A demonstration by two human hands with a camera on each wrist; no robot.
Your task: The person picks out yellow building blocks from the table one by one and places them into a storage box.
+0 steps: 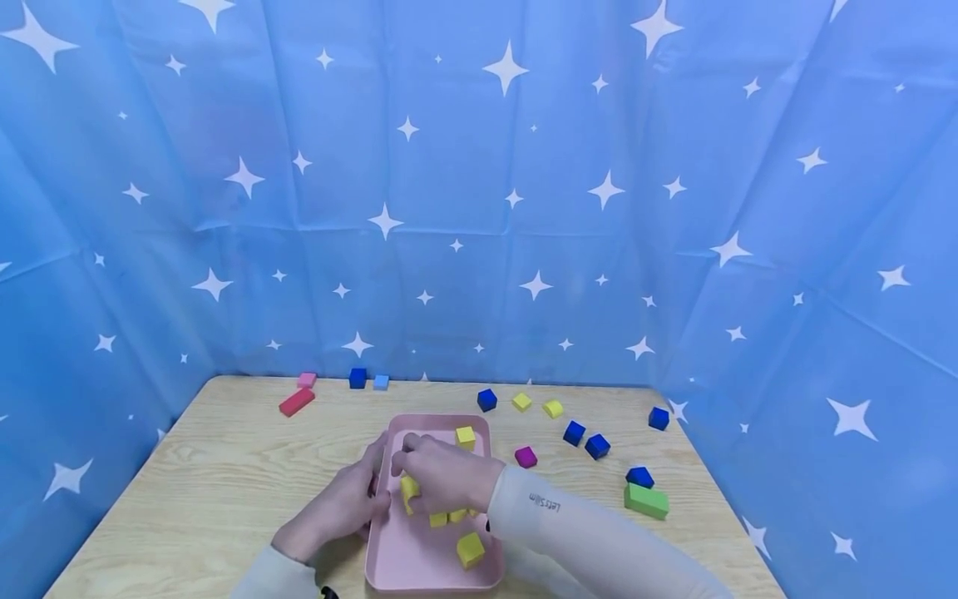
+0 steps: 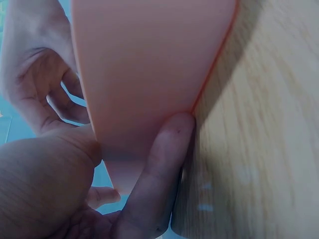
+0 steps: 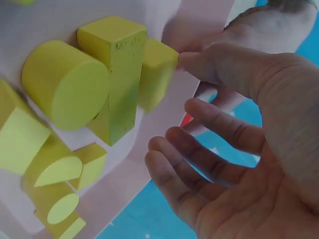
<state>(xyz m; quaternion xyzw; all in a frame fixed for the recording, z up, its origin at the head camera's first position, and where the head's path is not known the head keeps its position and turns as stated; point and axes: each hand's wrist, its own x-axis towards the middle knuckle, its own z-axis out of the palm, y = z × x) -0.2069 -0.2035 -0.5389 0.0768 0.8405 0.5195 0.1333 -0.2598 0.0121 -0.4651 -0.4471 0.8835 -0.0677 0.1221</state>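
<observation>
A pink tray (image 1: 407, 561) stands on the wooden table with several yellow blocks inside. My left hand (image 1: 329, 503) grips its left side, thumb over the rim; in the left wrist view, a finger (image 2: 167, 154) lies along the outer wall near the tabletop. Over the tray reaches my right hand (image 1: 449, 472). In the right wrist view, its thumb tip touches or nearly touches a yellow block (image 3: 157, 74), while the other fingers (image 3: 187, 154) are loosely bent and apart from it. Beside that block are a long yellow block (image 3: 124, 89) and a yellow cylinder (image 3: 65, 84).
Right of the tray lie a magenta block (image 1: 526, 457), several dark blue blocks (image 1: 597, 446), two yellow pieces (image 1: 552, 408) and a green block (image 1: 646, 501). At the back left are a red block (image 1: 297, 403), a pink one (image 1: 307, 380) and a light blue one (image 1: 381, 383). A starry curtain (image 1: 449, 166) encloses the table.
</observation>
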